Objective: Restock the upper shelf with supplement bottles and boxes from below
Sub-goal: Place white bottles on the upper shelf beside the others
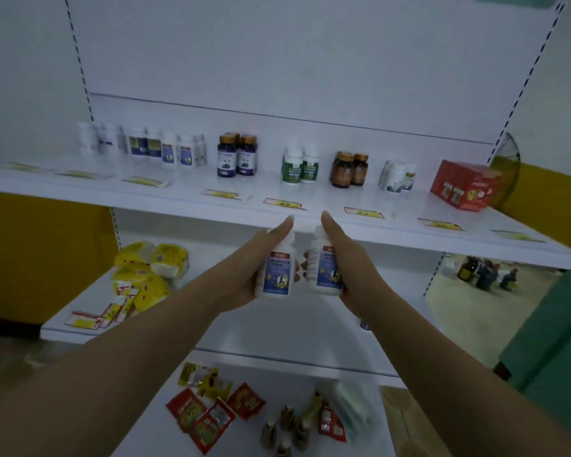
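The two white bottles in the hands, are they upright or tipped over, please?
Upright. The left hand holds one white bottle, the right hand the other, caps up, labels facing the camera.

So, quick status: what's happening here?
Left hand and right hand each grip a white bottle, below the upper shelf edge. Open shelf space ahead; nothing blocking.

Smooth white plastic bottles (276,272) with glossy printed labels sit in the two hands, the upper shelf (310,222) shows a smooth, faintly glossy white painted finish, amber bottles (348,169) look like shiny glass, the red box (463,184) glossy card, and the red sachets (208,420) crinkled shiny foil.
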`<state>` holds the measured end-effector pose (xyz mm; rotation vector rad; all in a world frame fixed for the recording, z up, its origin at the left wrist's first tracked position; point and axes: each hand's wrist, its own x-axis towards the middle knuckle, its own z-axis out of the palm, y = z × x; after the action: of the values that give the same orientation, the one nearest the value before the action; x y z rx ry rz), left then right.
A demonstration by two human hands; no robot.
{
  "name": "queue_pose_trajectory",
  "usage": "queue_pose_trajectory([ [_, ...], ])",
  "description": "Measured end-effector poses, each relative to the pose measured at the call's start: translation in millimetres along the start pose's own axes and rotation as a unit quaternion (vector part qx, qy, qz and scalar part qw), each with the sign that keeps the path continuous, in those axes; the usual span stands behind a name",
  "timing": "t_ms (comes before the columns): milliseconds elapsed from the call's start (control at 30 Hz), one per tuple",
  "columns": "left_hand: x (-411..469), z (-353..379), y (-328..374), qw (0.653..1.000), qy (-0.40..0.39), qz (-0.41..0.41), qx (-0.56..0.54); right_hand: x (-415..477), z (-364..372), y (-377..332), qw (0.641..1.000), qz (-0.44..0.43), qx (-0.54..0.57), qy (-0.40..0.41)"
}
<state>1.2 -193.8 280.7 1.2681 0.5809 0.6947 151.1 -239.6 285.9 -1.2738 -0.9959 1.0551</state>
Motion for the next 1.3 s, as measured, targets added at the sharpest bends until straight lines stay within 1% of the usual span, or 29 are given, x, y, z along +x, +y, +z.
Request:
queue_pose_trajectory([
  [133,-23,15,31,0.999,-0.012,0.024,0.040,-16,10,-35,0.999,0.004,-0.027,0.040],
  [267,-35,14,57,0.998,0.018,0.045,0.048,-23,24,-59,0.999,-0.032,-0.025,0.023],
  [400,-57,-5,79,0.996,0.008,0.083,0.045,-24,57,-80,0.997,-0.062,-0.034,-0.013],
  [567,-81,-59,110,0.991,0.049,0.114,0.043,-11,121,-97,0.991,-0.098,-0.060,-0.070],
  [700,-98,-112,132,0.990,0.055,0.125,0.046,13,177,-101,0.988,-0.096,-0.049,-0.112],
  [767,-100,-146,140,0.989,0.064,0.122,0.051,26,207,-102,0.986,-0.098,-0.050,-0.125],
  [900,-89,-212,155,0.989,0.048,0.110,0.082,63,259,-96,0.988,-0.095,-0.016,-0.123],
  [1000,-76,-253,167,0.990,0.049,0.088,0.097,87,284,-94,0.984,-0.086,0.013,-0.154],
  [1167,-40,-310,183,0.987,0.094,0.094,0.089,129,314,-100,0.981,-0.093,-0.042,-0.167],
  [1233,-22,-329,183,0.985,0.108,0.094,0.099,151,321,-99,0.980,-0.083,-0.065,-0.168],
  [1300,-3,-348,182,0.984,0.114,0.091,0.098,176,323,-96,0.983,-0.063,-0.089,-0.151],
])
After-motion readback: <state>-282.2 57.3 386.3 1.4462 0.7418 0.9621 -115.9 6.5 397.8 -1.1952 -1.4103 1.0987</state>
